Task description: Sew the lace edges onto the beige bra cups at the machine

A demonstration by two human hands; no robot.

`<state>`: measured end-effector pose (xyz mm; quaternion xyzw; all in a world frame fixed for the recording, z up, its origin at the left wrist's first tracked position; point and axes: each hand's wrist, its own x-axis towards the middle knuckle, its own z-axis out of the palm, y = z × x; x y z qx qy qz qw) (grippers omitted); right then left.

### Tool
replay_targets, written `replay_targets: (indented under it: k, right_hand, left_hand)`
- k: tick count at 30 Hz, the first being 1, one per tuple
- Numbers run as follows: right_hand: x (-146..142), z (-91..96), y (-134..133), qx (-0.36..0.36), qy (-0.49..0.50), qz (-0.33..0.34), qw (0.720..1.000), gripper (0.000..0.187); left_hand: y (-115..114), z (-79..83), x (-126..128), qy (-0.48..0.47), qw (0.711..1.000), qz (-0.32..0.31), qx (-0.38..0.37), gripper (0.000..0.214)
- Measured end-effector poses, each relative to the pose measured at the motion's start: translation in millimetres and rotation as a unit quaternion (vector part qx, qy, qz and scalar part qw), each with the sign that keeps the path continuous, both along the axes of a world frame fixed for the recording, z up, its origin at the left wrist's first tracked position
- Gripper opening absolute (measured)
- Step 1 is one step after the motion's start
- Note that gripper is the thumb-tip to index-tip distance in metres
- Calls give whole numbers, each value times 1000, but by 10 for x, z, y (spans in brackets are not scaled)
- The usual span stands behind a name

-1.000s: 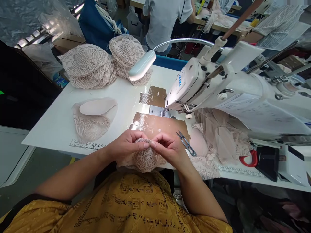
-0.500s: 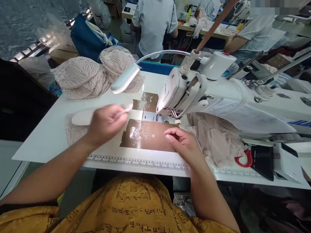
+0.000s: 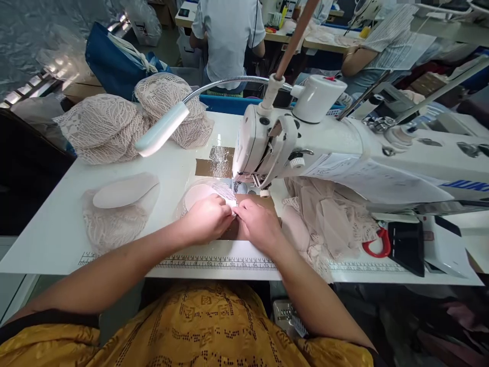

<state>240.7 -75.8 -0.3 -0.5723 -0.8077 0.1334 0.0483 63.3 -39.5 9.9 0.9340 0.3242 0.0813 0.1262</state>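
Right in front of the sewing machine's point(image 3: 250, 137) needle lies a pale lace-edged bra cup piece point(image 3: 196, 194). My left hand point(image 3: 208, 218) is closed on its near edge, the fingers bunched together. Beside it, almost touching, my right hand point(image 3: 260, 224) pinches the same edge. Fingers and knuckles hide much of the piece. Brown tape point(image 3: 271, 203) shows on the table under my hands. To the left, another lace piece with a smooth pale pad point(image 3: 122, 192) lies flat.
Stacks of lace cups point(image 3: 105, 127) stand at the back left, below a lamp point(image 3: 162, 130). Beige lace fabric point(image 3: 332, 216) is heaped right of the needle, near red-handled scissors point(image 3: 378, 244) and a black phone-like object point(image 3: 407, 247). A printed ruler point(image 3: 217, 263) runs along the front edge. Co-workers sit beyond.
Both hands have come together before the needle, my left moving right. A pale lace cup piece now lies beneath them. The view has shifted slightly to the right.
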Motion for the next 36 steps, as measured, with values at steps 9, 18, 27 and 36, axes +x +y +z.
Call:
replay_targets:
  k: [9,18,27,36]
  right_hand:
    - [-56,-33,66,32,-78,-24,996,38]
    - [-111,-16,154,-13,-89,-63,994,46]
    - [-127,-32,142,-24,-96,-61,993,50]
    - [-113,-17,137,-4,-54,-59,997,47]
  left_hand:
    - [328,-387,-119,-109,991,-43,64,35]
    - [634,-455,-129,-131,983,-103,82,33]
    - [684,-451,-128,-155,980,-89,84,31]
    - [647,-334,-137,-86,994,-32,53,37]
